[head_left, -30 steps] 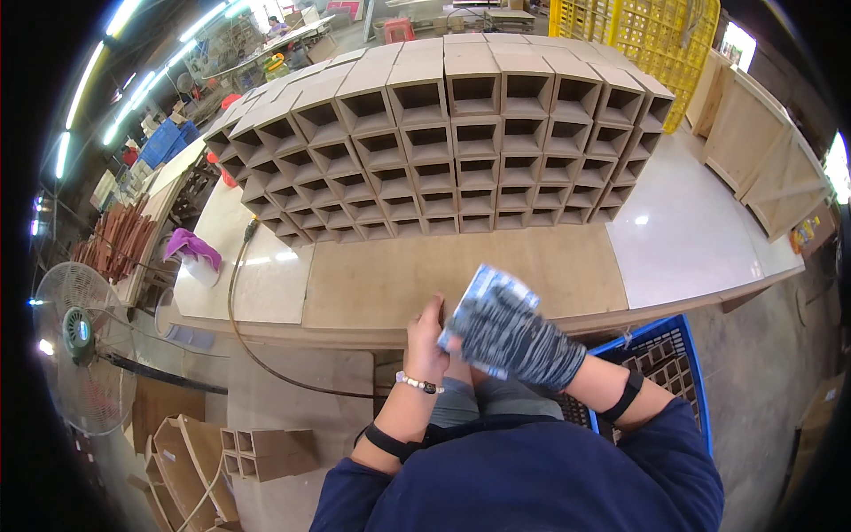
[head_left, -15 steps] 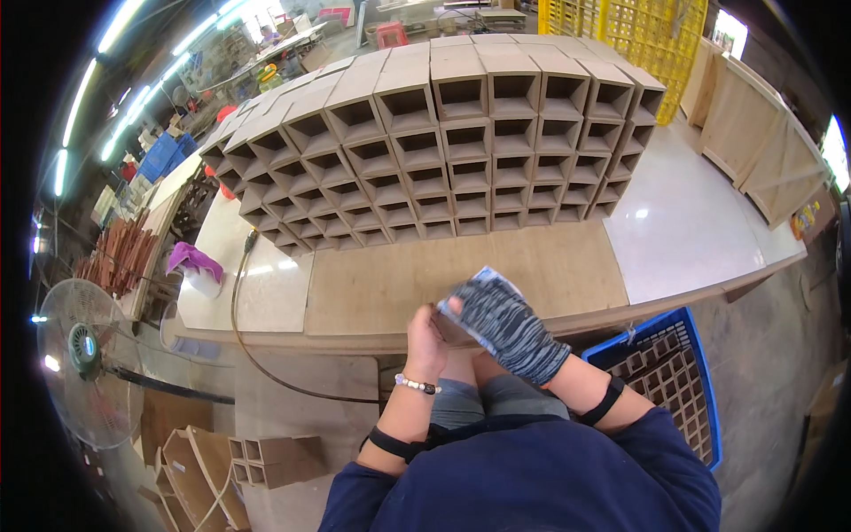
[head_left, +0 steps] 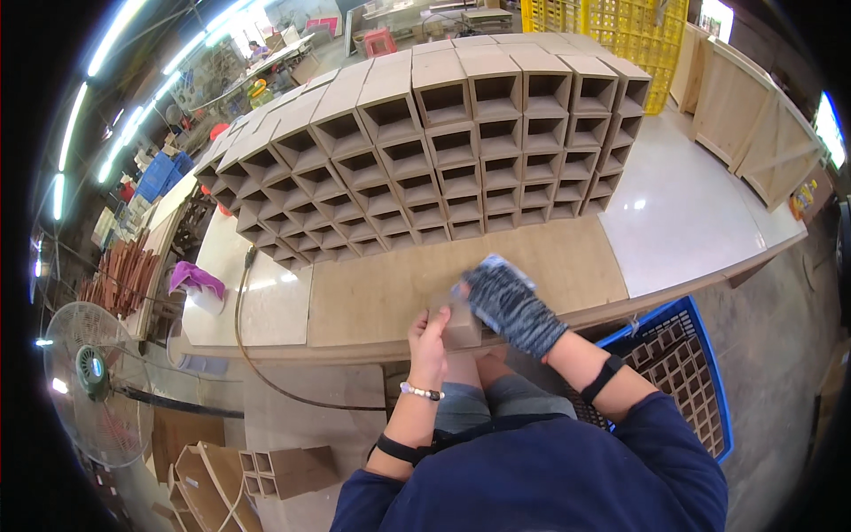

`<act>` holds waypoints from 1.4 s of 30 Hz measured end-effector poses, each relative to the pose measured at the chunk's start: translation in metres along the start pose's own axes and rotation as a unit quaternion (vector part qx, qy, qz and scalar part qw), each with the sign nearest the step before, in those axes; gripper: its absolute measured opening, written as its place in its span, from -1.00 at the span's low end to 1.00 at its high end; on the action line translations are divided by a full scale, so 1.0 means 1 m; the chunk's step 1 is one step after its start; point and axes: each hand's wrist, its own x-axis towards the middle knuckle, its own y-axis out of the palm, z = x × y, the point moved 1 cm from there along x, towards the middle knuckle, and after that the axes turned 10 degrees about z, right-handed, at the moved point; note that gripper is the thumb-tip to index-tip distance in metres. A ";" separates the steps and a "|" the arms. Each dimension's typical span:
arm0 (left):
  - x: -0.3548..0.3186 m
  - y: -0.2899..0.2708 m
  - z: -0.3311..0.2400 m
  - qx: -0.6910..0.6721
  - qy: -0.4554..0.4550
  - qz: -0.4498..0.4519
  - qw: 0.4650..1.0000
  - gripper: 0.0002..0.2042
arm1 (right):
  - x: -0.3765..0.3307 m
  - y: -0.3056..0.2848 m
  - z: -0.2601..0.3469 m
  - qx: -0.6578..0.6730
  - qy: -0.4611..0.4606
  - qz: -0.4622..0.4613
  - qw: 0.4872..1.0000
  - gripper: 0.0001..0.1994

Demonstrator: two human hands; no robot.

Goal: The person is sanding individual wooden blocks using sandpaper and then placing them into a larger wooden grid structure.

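My bare left hand (head_left: 429, 350), a beaded bracelet at its wrist, grips a small brown open-ended box (head_left: 463, 324) at the table's front edge, thumb on top. Just right of it is my right hand (head_left: 514, 309) in a dark grey striped glove. Its fingers are closed round a thin pale blue-white pad (head_left: 507, 266) beside the box; the pad's exact kind does not show, and the glove covers most of it. Behind both hands stands a wide stack of similar boxes (head_left: 461, 182), square openings facing me.
The hands are over a plywood board (head_left: 381, 301) on the table. A blue crate (head_left: 720, 399) with more boxes stands at the lower right. A hose (head_left: 238, 310) hangs over the table edge. At left are a fan (head_left: 89, 372) and a purple cloth (head_left: 195, 277).
The brown box has come into clearer view in my left hand. My gloved right hand with the pad has shifted slightly up and right. The whole view has turned a little.
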 end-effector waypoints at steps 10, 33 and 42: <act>0.002 -0.019 0.013 -0.054 0.003 0.017 0.998 -0.82 | 0.015 -0.012 0.013 -0.004 0.061 0.043 0.997 -0.75; -0.006 -0.010 -0.013 0.018 0.039 0.185 0.982 -0.66 | -0.001 -0.035 0.019 0.107 0.078 -0.071 0.989 -0.44; -0.011 -0.015 -0.011 -0.014 0.070 0.198 0.978 -0.65 | 0.004 -0.028 0.004 0.052 0.110 -0.067 0.990 -0.57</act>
